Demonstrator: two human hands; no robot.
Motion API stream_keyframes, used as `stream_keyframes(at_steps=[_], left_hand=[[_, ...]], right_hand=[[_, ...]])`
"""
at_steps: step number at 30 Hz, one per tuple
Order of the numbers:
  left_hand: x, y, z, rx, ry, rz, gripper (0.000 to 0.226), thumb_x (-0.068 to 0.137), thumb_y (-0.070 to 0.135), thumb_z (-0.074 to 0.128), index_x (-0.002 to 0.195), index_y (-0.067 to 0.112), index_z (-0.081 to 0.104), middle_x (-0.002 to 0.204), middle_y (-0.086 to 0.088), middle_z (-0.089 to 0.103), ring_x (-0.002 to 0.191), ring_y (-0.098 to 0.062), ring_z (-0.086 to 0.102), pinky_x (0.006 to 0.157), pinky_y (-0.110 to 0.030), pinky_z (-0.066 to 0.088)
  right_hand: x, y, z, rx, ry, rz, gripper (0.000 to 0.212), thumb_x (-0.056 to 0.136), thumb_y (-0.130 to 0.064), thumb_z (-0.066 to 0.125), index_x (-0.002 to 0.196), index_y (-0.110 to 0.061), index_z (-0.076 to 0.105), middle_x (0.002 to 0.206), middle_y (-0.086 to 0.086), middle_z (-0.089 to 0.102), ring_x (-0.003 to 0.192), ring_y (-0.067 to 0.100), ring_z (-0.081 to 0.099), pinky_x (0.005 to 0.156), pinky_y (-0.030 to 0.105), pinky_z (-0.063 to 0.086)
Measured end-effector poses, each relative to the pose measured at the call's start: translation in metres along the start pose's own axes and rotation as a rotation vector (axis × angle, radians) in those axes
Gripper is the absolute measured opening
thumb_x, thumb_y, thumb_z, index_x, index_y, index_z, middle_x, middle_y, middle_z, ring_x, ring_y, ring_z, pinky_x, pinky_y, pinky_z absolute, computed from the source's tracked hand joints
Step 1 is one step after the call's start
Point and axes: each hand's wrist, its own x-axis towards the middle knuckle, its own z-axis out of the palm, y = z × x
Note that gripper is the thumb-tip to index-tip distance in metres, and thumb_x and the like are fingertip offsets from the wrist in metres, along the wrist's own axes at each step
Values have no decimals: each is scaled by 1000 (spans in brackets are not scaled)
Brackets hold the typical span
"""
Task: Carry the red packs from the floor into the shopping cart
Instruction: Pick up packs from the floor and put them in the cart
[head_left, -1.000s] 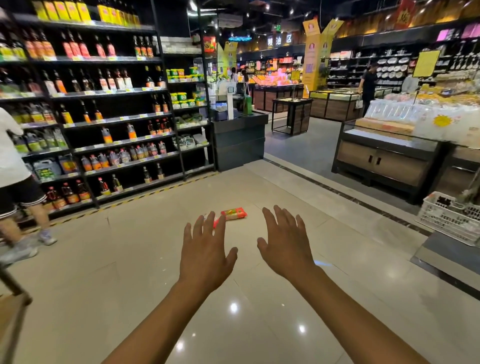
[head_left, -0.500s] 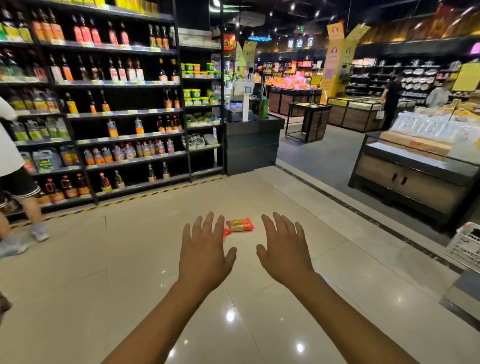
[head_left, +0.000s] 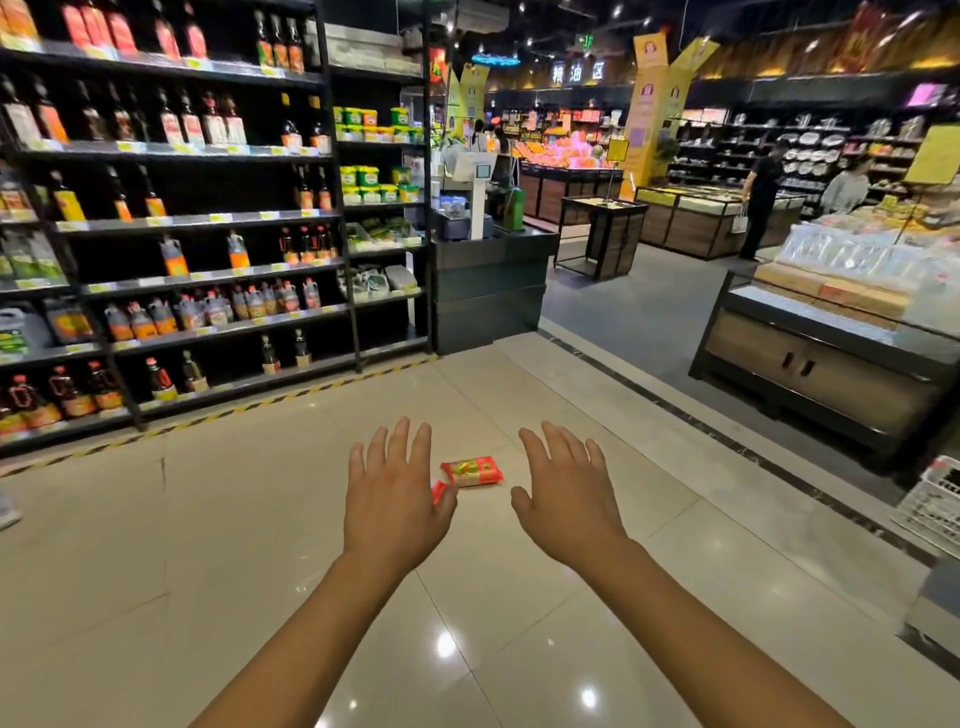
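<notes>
Both arms stretch forward over the tiled floor (head_left: 249, 525). The left hand (head_left: 392, 501) and the right hand (head_left: 563, 499) are held palm down, fingers spread and straight, holding nothing. They seem set apart like this to frame the target ahead and be ready to close on it.

Just past them and between them, a red pack (head_left: 471, 471) lies flat on the floor, touched by neither hand. Its long axis runs nearly left to right across the view, with the right end angled slightly nearer the person. A second red pack (head_left: 438, 491) shows only as a corner beside the left hand, so its direction cannot be told.

Farther off stand bottle shelves (head_left: 182, 223) on the left and a dark counter (head_left: 488, 291). No shopping cart is in view.
</notes>
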Motion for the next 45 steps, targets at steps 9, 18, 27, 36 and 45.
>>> stream_keyframes(at_steps=[9, 18, 27, 36, 45], left_hand=[[126, -4, 53, 25, -26, 46, 79, 103, 60, 40, 165, 21, 12, 174, -7, 11, 160, -30, 10, 130, -49, 8], [295, -18, 78, 90, -3, -45, 80, 101, 60, 45, 164, 21, 14, 173, -6, 14, 159, -30, 12, 130, -49, 8], [415, -35, 106, 101, -35, -126, 79, 103, 59, 42, 165, 21, 10, 174, -6, 9, 160, -30, 7, 130, -48, 5], [545, -101, 153, 65, -31, -142, 79, 102, 58, 45, 165, 21, 13, 173, -7, 14, 160, -30, 9, 130, -48, 6], [694, -175, 216, 27, -152, -82, 80, 103, 55, 47, 165, 20, 11, 173, -9, 11, 159, -32, 9, 130, -49, 7]], right_hand=[[131, 28, 41, 49, -29, 6, 66, 105, -48, 46, 161, -25, 21, 170, 6, 19, 156, 26, 17, 126, 48, 9], [320, 50, 72, 105, -34, -83, 64, 101, -43, 48, 158, -24, 25, 165, 5, 28, 152, 27, 24, 125, 49, 17], [455, 56, 108, 107, -96, -140, 65, 101, -42, 47, 159, -24, 23, 168, 7, 24, 153, 28, 23, 124, 47, 19], [589, 30, 157, 83, -131, -168, 63, 102, -43, 46, 158, -24, 25, 166, 6, 27, 151, 27, 26, 124, 46, 20], [735, 14, 205, -14, -202, -96, 61, 102, -43, 46, 156, -23, 28, 164, 7, 30, 150, 27, 29, 122, 45, 23]])
